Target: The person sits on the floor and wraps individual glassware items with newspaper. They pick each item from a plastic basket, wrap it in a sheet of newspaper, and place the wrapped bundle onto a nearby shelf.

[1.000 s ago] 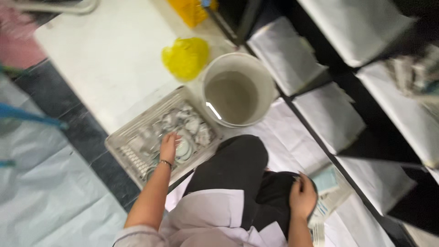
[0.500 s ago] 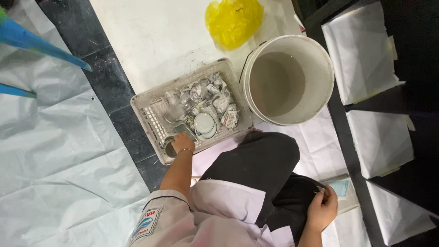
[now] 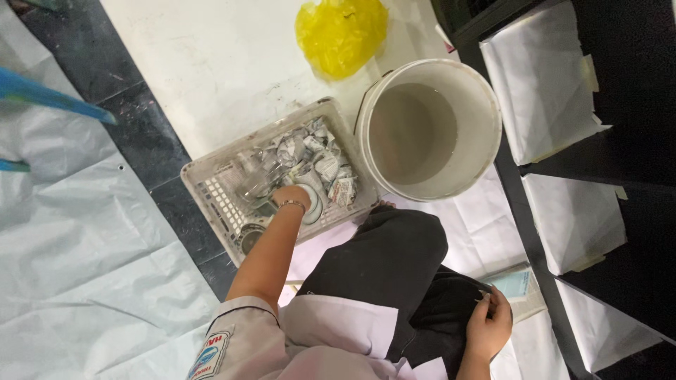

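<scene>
Head view: the left hand (image 3: 290, 197) reaches into the crate (image 3: 211, 193), fingers curled on a small white dish (image 3: 312, 204) among paper-wrapped pieces; whether they grip it, I cannot tell. The dish looks stiff, breakable and probably slick, best taken by its rim just beyond the fingertips. The right hand (image 3: 487, 329) rests by the knee, fingers pinched on something small I cannot make out.

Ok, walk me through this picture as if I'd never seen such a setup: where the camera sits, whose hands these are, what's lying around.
The camera sits on a person's head and looks down at their own body and bare hands; there is no machine. The left hand reaches into a pale plastic basket of paper-wrapped pieces and small dishes, touching a round white dish. The right hand rests by the dark trousers and pinches something too small to tell. Beside the basket stands a white bucket of cloudy water, with a yellow plastic bag beyond. White sheets cover the floor.
</scene>
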